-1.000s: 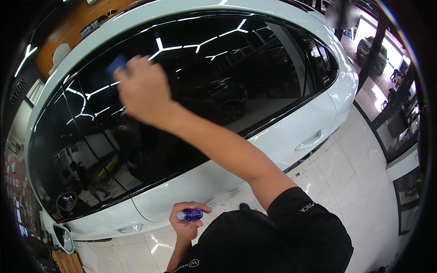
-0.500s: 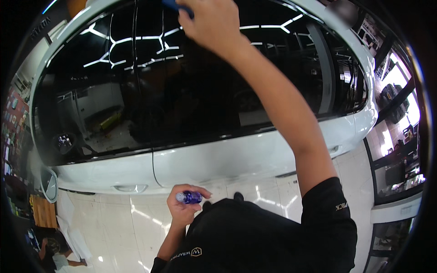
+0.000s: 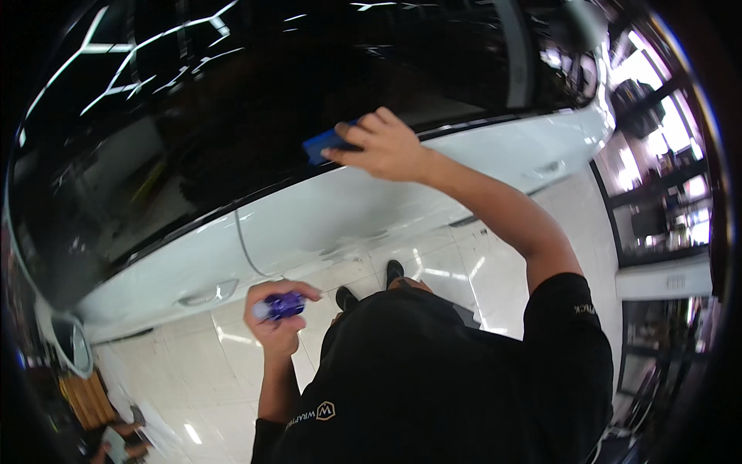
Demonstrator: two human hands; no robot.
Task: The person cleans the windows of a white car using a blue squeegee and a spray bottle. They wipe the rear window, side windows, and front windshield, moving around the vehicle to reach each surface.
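blue block [image 3: 319, 146] is gripped in the right hand [image 3: 386, 148], by the lower edge of the dark car window [image 3: 259, 100]; whether the window is touched cannot be told. a purple bottle [image 3: 283, 306] is clasped in the left hand [image 3: 272, 334], above the pale tiled floor [image 3: 182, 363].

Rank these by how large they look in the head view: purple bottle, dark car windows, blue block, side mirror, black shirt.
1. Dark car windows
2. Black shirt
3. Side mirror
4. Blue block and purple bottle: too alike to rank, since both are partly covered.
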